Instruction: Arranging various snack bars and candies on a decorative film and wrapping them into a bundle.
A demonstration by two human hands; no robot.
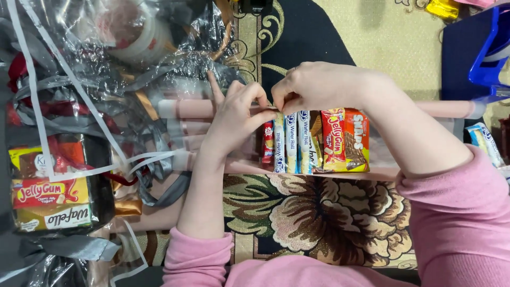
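We pinch the top of a wafer roll packet [280, 139] with our left hand [234, 119] and right hand [313, 87], fingertips together, in the snack row on the patterned carpet [319, 223]. We judge we are seating it; next needs a gentle push.

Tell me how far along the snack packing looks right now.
Done: a row of snack packets already stands side by side in the pink tray. In hand: the left hand and right hand meet at the row's left end, pinching a packet top. Left: a wrapped bundle of snacks lies unopened nearby.
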